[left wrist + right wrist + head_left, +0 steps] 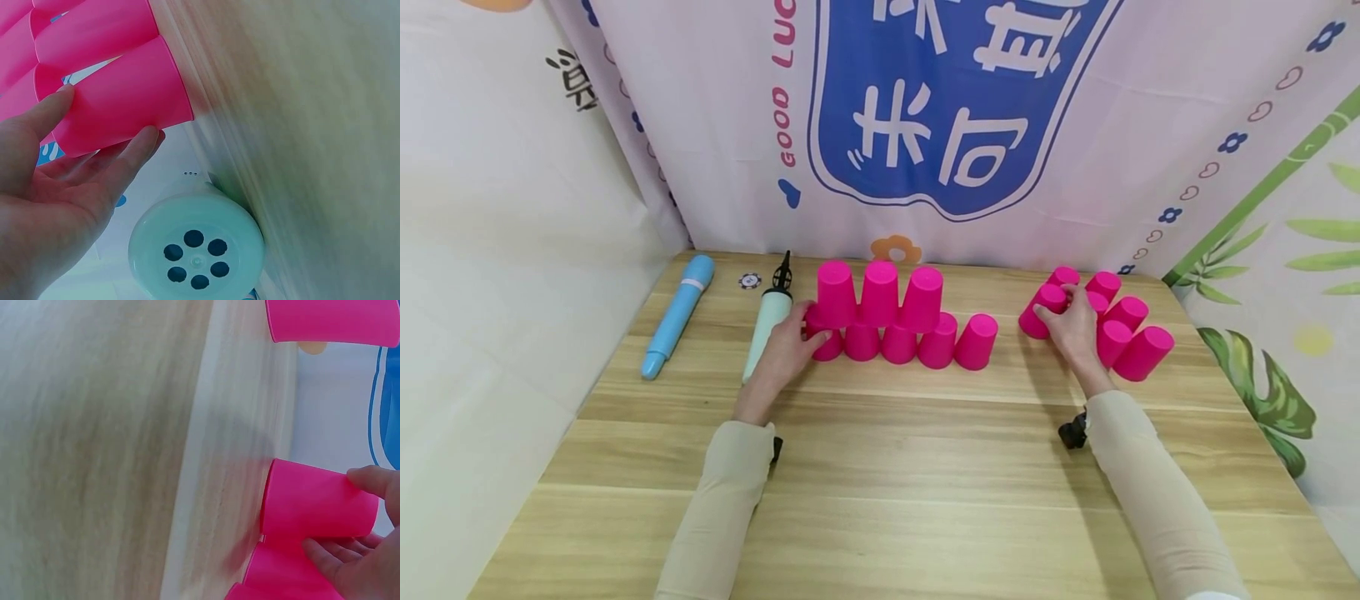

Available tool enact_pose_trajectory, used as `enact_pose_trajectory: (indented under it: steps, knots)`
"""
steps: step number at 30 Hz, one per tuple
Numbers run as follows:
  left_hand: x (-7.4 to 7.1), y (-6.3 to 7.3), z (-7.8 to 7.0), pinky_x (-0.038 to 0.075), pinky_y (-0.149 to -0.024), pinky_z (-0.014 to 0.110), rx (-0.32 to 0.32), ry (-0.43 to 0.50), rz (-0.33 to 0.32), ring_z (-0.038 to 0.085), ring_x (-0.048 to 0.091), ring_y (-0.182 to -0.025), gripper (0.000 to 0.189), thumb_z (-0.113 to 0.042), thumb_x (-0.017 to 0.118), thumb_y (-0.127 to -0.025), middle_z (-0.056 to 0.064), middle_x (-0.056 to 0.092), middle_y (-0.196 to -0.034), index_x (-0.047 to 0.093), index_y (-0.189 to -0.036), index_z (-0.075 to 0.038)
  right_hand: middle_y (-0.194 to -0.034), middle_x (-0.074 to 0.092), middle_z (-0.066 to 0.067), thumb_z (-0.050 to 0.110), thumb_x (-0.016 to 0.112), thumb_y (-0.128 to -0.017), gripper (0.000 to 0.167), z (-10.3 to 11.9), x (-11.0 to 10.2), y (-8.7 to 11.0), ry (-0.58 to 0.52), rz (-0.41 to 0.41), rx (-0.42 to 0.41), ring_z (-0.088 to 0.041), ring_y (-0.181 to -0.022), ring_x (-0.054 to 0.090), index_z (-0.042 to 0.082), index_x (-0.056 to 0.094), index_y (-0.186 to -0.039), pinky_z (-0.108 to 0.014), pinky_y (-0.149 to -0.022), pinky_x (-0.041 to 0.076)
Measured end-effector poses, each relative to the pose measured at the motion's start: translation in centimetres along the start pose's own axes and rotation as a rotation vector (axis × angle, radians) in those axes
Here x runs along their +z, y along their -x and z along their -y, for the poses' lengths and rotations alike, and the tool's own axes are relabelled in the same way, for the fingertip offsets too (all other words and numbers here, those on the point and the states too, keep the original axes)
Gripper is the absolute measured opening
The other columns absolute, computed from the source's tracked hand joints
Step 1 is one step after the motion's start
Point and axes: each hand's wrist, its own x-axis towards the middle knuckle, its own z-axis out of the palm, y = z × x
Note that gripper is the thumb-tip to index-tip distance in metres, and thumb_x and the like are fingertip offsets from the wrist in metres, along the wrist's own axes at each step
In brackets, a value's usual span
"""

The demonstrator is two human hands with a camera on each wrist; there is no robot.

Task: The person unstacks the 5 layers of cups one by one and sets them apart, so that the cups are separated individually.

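Pink cups stand upside down in two tiers at the table's back middle: a bottom row [898, 343] of several, with three upper cups [880, 293] on its left part. My left hand [784, 354] holds the leftmost bottom cup [125, 97], thumb on one side and fingers along the other. To the right, my right hand [1075, 329] grips another upside-down pink cup [319, 500] between thumb and fingers. That cup is at the left edge of a cluster of several pink cups [1142, 354], partly hidden behind the hand.
A mint-green hand pump [769, 321] with a black nozzle lies just left of my left hand. Farther left are a light-blue tube-shaped pump [677, 318] and a small round chip [750, 281]. A printed curtain [715, 150] hangs behind the wooden table [880, 500].
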Motion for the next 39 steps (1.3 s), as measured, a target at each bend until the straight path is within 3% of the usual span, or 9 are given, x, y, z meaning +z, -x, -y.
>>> enact_pose_trajectory:
  steps: [6,10,14,18,21,24,30,33,39]
  knots:
    - [-0.1,-0.1,0.0,0.048,-0.097,0.044,0.002,-0.003,0.003,0.034,0.055,-0.114,0.059,-0.017,0.059,-0.096,0.022,0.053,-0.132,0.031,-0.145,0.0,-0.137,0.044,-0.029,0.016,0.067,-0.089,0.069,0.3,-0.2,0.1,0.032,0.026,-0.028,-0.041,-0.124,0.046,-0.004,0.029,-0.144,-0.049,-0.105,0.04]
    - [-0.2,-0.1,-0.1,0.048,-0.097,0.044,0.009,-0.009,0.003,0.034,0.055,-0.115,0.059,-0.017,0.059,-0.096,0.022,0.052,-0.132,0.03,-0.145,0.001,-0.136,0.043,-0.028,0.016,0.066,-0.089,0.069,1.6,-0.5,0.5,0.069,-0.01,-0.088,-0.042,-0.121,0.046,-0.003,0.029,-0.144,-0.052,-0.102,0.041]
    - [-0.4,-0.2,0.0,0.047,-0.098,0.044,0.006,-0.011,0.003,0.034,0.055,-0.115,0.06,-0.017,0.059,-0.096,0.022,0.052,-0.133,0.03,-0.145,0.001,-0.136,0.044,-0.026,0.017,0.065,-0.089,0.064,4.6,-0.9,1.3,0.025,-0.068,-0.183,-0.041,-0.122,0.045,-0.002,0.034,-0.142,-0.052,-0.102,0.04]
    - [-0.4,-0.2,0.0,0.047,-0.098,0.044,0.002,-0.01,0.005,0.034,0.055,-0.115,0.06,-0.017,0.059,-0.096,0.022,0.052,-0.133,0.03,-0.145,0.001,-0.137,0.048,-0.019,0.016,0.066,-0.09,0.057,8.7,-0.9,2.5,-0.136,-0.078,-0.318,-0.034,-0.126,0.046,-0.001,0.042,-0.138,-0.046,-0.105,0.039]
    - [-0.3,-0.1,0.0,0.048,-0.098,0.044,-0.006,-0.006,0.007,0.034,0.054,-0.115,0.06,-0.018,0.059,-0.096,0.022,0.051,-0.134,0.03,-0.145,0.001,-0.136,0.052,-0.014,0.016,0.067,-0.09,0.053,11.5,-0.5,3.6,-0.269,-0.032,-0.413,-0.029,-0.126,0.048,0.0,0.046,-0.136,-0.042,-0.107,0.039]
    - [-0.3,-0.1,0.0,0.048,-0.097,0.044,-0.01,-0.004,0.007,0.034,0.055,-0.115,0.06,-0.018,0.059,-0.096,0.022,0.051,-0.134,0.03,-0.146,0.0,-0.135,0.052,-0.011,0.021,0.068,-0.09,0.055,13.6,0.3,4.5,-0.349,0.069,-0.456,-0.026,-0.126,0.048,0.003,0.046,-0.138,-0.041,-0.108,0.037]
    - [-0.1,-0.1,0.1,0.048,-0.097,0.044,0.003,-0.003,0.005,0.033,0.055,-0.114,0.059,-0.017,0.059,-0.096,0.021,0.052,-0.132,0.031,-0.145,0.0,-0.141,0.046,-0.006,0.036,0.07,-0.087,0.072,15.1,2.3,6.0,-0.302,0.297,-0.422,-0.024,-0.129,0.045,0.011,0.037,-0.145,-0.044,-0.11,0.035]
    - [-0.1,-0.2,0.1,0.048,-0.097,0.044,0.008,0.0,0.002,0.033,0.055,-0.114,0.059,-0.018,0.059,-0.096,0.02,0.053,-0.132,0.031,-0.145,0.0,-0.14,0.046,-0.008,0.037,0.073,-0.084,0.076,15.0,3.3,6.3,-0.257,0.333,-0.399,-0.027,-0.127,0.046,0.009,0.036,-0.145,-0.046,-0.108,0.038]
    - [-0.1,-0.1,0.1,0.048,-0.098,0.044,0.008,0.002,0.005,0.033,0.055,-0.114,0.059,-0.017,0.059,-0.096,0.021,0.052,-0.132,0.031,-0.145,0.0,-0.135,0.051,-0.012,0.031,0.076,-0.083,0.075,14.6,5.0,6.3,-0.239,0.328,-0.381,-0.029,-0.122,0.05,0.006,0.039,-0.143,-0.047,-0.104,0.041]
